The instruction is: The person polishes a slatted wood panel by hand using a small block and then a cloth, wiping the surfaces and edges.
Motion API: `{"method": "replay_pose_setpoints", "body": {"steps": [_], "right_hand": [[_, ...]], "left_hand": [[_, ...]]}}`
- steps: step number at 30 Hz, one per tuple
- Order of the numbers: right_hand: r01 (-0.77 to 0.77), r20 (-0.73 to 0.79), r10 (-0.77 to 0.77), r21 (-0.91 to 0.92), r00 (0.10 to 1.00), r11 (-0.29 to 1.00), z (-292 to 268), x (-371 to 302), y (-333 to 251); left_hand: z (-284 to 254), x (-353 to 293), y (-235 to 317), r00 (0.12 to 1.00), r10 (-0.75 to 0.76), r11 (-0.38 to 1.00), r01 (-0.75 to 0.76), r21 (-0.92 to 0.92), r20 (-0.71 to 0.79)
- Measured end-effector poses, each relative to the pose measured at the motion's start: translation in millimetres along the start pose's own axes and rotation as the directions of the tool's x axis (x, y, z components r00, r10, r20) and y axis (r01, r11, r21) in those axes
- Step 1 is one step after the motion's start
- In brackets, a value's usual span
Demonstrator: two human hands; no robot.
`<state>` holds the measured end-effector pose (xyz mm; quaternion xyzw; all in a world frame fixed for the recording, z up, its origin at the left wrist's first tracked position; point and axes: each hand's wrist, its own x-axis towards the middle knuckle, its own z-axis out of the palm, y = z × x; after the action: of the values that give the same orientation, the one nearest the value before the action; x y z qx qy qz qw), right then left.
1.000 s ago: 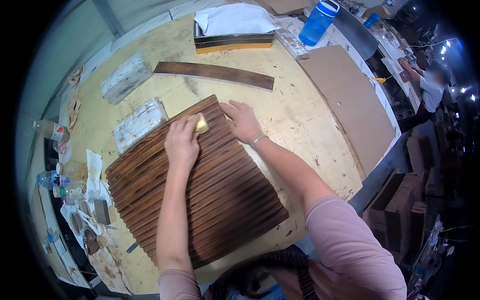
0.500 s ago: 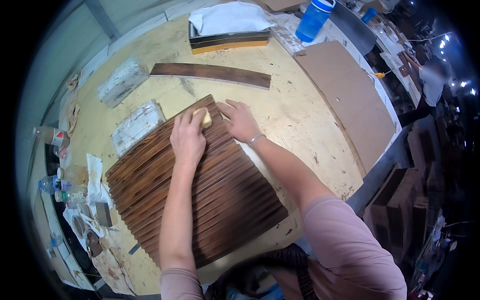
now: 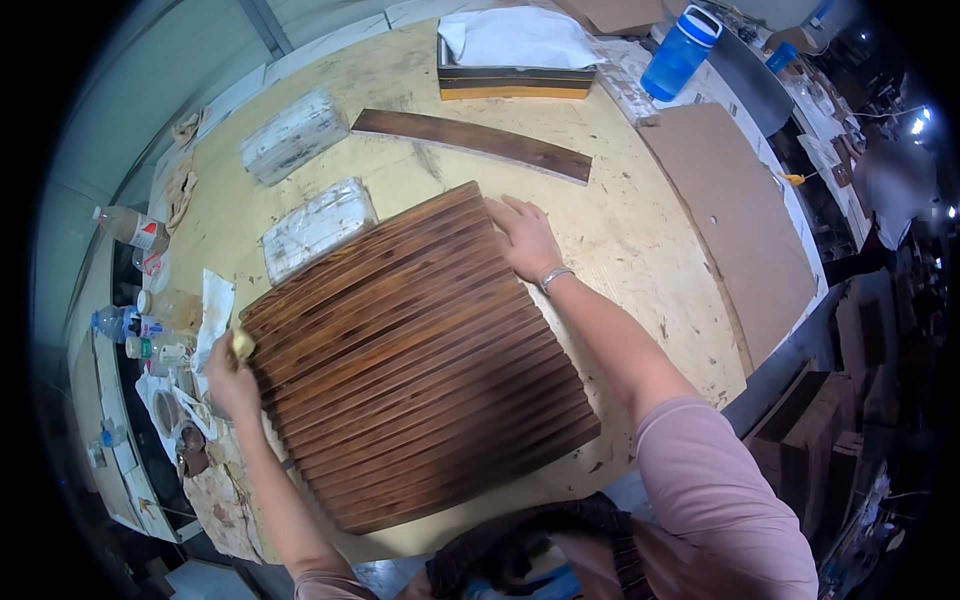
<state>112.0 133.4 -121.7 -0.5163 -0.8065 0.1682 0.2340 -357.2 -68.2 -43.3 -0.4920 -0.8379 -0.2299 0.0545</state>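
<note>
A ribbed dark brown wooden panel [image 3: 420, 340] lies at a slant across the table in front of me, its slats running side to side. My left hand [image 3: 232, 382] is at the panel's left edge, closed on a small pale yellow sponge [image 3: 243, 345]. By the panel's far right corner, my right hand [image 3: 528, 243] rests with its fingers stretched out along the edge, and it holds nothing. Beyond the panel are two wrapped white blocks, the nearer block [image 3: 318, 228] close to its far edge and the other block [image 3: 293, 137] farther back.
A loose brown wooden strip [image 3: 475, 146] lies past the panel. At the back stands a box topped with a white cloth [image 3: 520, 38], beside a blue bottle [image 3: 680, 55]. Cardboard [image 3: 735, 225] covers the right side. Several plastic bottles [image 3: 165, 310] crowd the left edge. Another person [image 3: 893, 190] is at far right.
My left hand has swept the sponge from the panel's far right part to its left edge. My right hand stays by the far right corner. The whole view has shifted slightly.
</note>
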Motion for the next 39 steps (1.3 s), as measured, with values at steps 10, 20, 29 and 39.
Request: {"method": "replay_pose_setpoints", "body": {"steps": [10, 20, 29, 39], "right_hand": [[0.007, 0.007, -0.007, 0.021, 1.0, 1.0, 2, 1, -6], [-0.024, 0.019, 0.024, 0.039, 1.0, 0.999, 0, 2, -10], [-0.012, 0.004, 0.012, 0.016, 1.0, 1.0, 3, 3, -5], [0.003, -0.016, -0.002, 0.038, 1.0, 0.999, 2, 2, -5]], "left_hand": [[-7, 23, -78, 0.99, -0.109, 0.992, 0.113, -0.052, 0.086], [-16, 15, -92, 0.978, -0.141, 0.971, 0.167, -0.174, 0.154], [-13, 2, -89, 0.991, -0.031, 0.949, 0.071, -0.308, 0.132], [13, -28, 51, 0.984, 0.16, 0.917, -0.119, -0.381, 0.077]]}}
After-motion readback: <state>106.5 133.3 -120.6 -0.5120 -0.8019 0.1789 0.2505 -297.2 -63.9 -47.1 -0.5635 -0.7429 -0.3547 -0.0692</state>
